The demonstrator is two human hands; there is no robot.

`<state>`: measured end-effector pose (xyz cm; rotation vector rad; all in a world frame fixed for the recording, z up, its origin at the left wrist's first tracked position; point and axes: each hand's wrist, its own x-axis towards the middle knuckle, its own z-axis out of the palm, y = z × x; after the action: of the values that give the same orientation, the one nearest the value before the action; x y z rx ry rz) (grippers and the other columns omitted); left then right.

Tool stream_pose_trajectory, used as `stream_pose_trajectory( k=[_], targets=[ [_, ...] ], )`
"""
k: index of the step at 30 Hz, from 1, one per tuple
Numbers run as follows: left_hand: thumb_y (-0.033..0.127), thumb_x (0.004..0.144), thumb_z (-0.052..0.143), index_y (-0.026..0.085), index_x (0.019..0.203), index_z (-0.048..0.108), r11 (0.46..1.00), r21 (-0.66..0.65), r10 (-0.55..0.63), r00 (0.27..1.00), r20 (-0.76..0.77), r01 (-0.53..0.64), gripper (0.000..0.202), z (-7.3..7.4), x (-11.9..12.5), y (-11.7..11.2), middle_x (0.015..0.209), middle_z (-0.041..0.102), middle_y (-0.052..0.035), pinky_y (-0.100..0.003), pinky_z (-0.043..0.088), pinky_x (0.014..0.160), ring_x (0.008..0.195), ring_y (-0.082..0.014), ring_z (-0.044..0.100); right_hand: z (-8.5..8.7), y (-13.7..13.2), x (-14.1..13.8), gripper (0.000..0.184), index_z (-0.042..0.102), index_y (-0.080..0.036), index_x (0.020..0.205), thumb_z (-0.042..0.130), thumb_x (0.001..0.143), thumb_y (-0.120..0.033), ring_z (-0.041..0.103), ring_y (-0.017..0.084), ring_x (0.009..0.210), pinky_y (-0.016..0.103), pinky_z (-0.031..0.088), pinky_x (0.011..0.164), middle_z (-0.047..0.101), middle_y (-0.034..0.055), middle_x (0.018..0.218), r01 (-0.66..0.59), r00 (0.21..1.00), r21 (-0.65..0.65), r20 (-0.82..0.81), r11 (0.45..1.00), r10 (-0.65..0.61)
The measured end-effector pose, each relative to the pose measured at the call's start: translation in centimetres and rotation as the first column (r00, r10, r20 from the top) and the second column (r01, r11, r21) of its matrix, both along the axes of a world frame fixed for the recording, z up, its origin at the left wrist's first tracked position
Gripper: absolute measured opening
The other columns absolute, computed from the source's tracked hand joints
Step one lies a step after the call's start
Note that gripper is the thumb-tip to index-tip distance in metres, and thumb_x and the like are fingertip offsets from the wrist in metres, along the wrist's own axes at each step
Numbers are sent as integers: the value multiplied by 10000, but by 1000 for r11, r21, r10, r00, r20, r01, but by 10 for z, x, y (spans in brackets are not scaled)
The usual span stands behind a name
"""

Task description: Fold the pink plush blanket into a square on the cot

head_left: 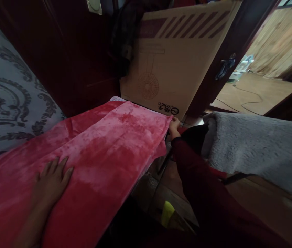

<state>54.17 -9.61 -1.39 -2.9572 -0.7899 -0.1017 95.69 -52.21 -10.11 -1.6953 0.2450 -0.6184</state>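
Observation:
A red-pink plush blanket [104, 151] lies spread over a raised surface in front of me. My left hand [51, 177] rests flat on it near the lower left, fingers stretched out and apart. My right hand [174, 125], arm in a dark red sleeve, reaches to the blanket's far right corner and pinches its edge between closed fingers.
A large cardboard fan box [176, 58] leans against dark wooden furniture behind the blanket. A grey patterned mattress [9, 89] stands at left. A grey fuzzy cloth [259, 148] lies at right. An open doorway [264, 79] shows a wooden floor. A yellow object [166, 210] sits below.

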Motion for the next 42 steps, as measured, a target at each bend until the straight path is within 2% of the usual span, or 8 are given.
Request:
stream_pose_trajectory(
  k=[5, 12, 18, 29, 33, 36, 39, 42],
  targets=[
    [458, 1008, 147, 115, 1571, 376, 1000, -7, 13, 1000, 10, -13, 698, -3, 1, 3, 1656, 309, -175, -608, 245, 1196, 1527, -353, 274, -10, 2, -8, 407, 653, -169, 812, 418, 865, -497, 606, 219, 738, 321, 508, 687, 649, 48, 746, 83, 992, 39, -97, 996, -79],
    [483, 1002, 103, 83, 1552, 396, 999, -16, -41, 996, 73, 43, 740, -9, -2, 9, 1638, 335, -203, -640, 259, 1177, 1515, -366, 294, 11, 6, -4, 294, 642, -162, 1053, 529, 810, -282, 628, 198, 929, 300, 501, 873, 695, 52, 981, 87, 994, -41, -58, 995, -89],
    [466, 1008, 106, 83, 1536, 427, 999, 2, -45, 994, 96, 45, 727, -14, -3, 14, 1630, 348, -210, -656, 267, 1167, 1506, -384, 304, 10, 9, -13, 118, 646, -155, 971, 643, 885, -236, 644, 184, 868, 351, 519, 858, 686, 37, 938, 60, 988, -116, -132, 991, -75],
    [492, 960, 204, 143, 1550, 439, 1000, -20, -14, 994, 105, 16, 724, -25, -6, 22, 1646, 345, -149, -619, 240, 1204, 1526, -352, 294, 21, 19, -25, 388, 663, -95, 1167, 502, 829, -197, 661, 307, 1005, 406, 509, 902, 702, 163, 1027, 51, 961, -300, -243, 953, -128],
    [495, 953, 197, 153, 1550, 442, 1000, -19, -18, 993, 114, 20, 730, -29, -7, 24, 1642, 357, -134, -620, 254, 1195, 1532, -342, 285, 33, 21, -32, 478, 638, -118, 1267, 547, 802, -183, 567, 370, 1219, 483, 446, 1029, 632, 220, 1224, 60, 964, -381, -216, 923, -152],
    [490, 941, 221, 162, 1536, 468, 1000, -8, -16, 991, 131, 18, 723, -30, -7, 24, 1629, 380, -133, -615, 265, 1189, 1526, -343, 298, 51, 38, -26, 522, 598, -135, 1346, 487, 838, -169, 442, 365, 1358, 510, 363, 1117, 552, 218, 1380, -19, 997, -505, -75, 863, -22],
    [482, 923, 267, 168, 1529, 480, 1000, -17, -16, 989, 150, 19, 715, -33, -8, 26, 1623, 393, -127, -607, 273, 1188, 1524, -343, 302, 68, 81, -5, 489, 622, -121, 1318, 447, 863, -156, 498, 312, 1312, 452, 376, 1123, 598, 193, 1345, -206, 968, -617, -15, 759, 251],
    [492, 915, 292, 175, 1521, 493, 999, -34, -15, 984, 177, 21, 712, -39, -10, 29, 1614, 410, -117, -595, 277, 1194, 1526, -336, 303, 75, 137, 22, 460, 658, -141, 1282, 511, 846, -157, 579, 268, 1234, 382, 420, 1089, 666, 155, 1279, -328, 924, -635, -64, 699, 377]
  ],
)
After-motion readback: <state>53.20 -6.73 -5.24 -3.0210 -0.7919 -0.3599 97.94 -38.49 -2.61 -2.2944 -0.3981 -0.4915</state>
